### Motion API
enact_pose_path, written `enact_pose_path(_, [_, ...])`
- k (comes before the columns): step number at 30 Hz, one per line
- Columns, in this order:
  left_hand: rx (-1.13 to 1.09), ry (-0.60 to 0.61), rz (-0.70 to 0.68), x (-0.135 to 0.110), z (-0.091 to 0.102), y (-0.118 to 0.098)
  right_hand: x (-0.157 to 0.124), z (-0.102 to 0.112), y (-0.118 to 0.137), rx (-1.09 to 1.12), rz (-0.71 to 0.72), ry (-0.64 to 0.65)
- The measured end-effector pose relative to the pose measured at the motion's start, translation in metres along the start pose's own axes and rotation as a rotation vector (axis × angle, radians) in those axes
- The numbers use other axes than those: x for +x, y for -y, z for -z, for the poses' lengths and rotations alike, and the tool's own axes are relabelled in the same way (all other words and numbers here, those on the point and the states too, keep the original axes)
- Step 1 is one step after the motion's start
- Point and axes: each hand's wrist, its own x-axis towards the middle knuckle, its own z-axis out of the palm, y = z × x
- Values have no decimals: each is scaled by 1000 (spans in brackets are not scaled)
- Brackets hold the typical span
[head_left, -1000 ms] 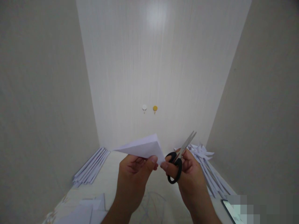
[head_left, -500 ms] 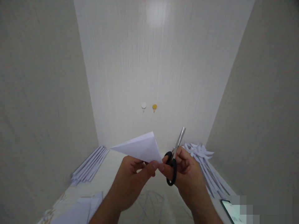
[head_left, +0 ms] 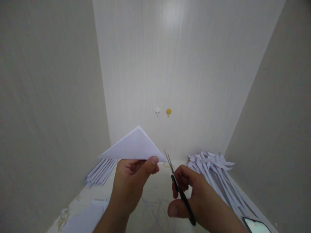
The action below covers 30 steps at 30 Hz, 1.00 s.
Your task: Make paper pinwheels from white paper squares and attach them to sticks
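Leftmost, beside your left forearm, lie loose white paper sheets [head_left: 81,217], partly covered by that arm. Beyond them, to the left of your left hand [head_left: 132,179], a bundle of rolled paper sticks [head_left: 102,172] rests side by side near the left wall [head_left: 53,97], its far ends hidden behind the paper above. Your left hand grips a folded paper triangle [head_left: 132,147] by its lower edge, thumb on the near face and fingers behind. The triangle stands above that hand, apex up, with one long point out to the left and the other to the right, past your thumb. Beneath and between your hands, the tabletop [head_left: 155,194] bears faint scribbled lines. Beyond your hands, on the back wall [head_left: 136,64], are a white hook [head_left: 157,110] and, just right of it, a yellow hook [head_left: 168,111]. Your right hand [head_left: 198,191] holds black-handled scissors [head_left: 184,196], blades slightly parted and directed up at the triangle's right corner; contact there cannot be confirmed from this angle. Behind and right of your right hand, white paper pinwheels [head_left: 211,161] lie heaped on their sticks. Rightmost, beside your right forearm, lies a smartphone [head_left: 257,225] with its screen lit.
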Motion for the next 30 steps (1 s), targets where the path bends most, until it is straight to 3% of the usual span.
enact_pose_path(14, [-78,-106,62,-6,-9,-13,-4,0,-1,78,-34,85])
enact_pose_path(25, [-78,-126,67,-10,-16,-21,-4,0,0,112,-62,118])
enact_pose_path(30, [-92,-87,85,-8,-10,-15,-5,1,0,85,-93,109])
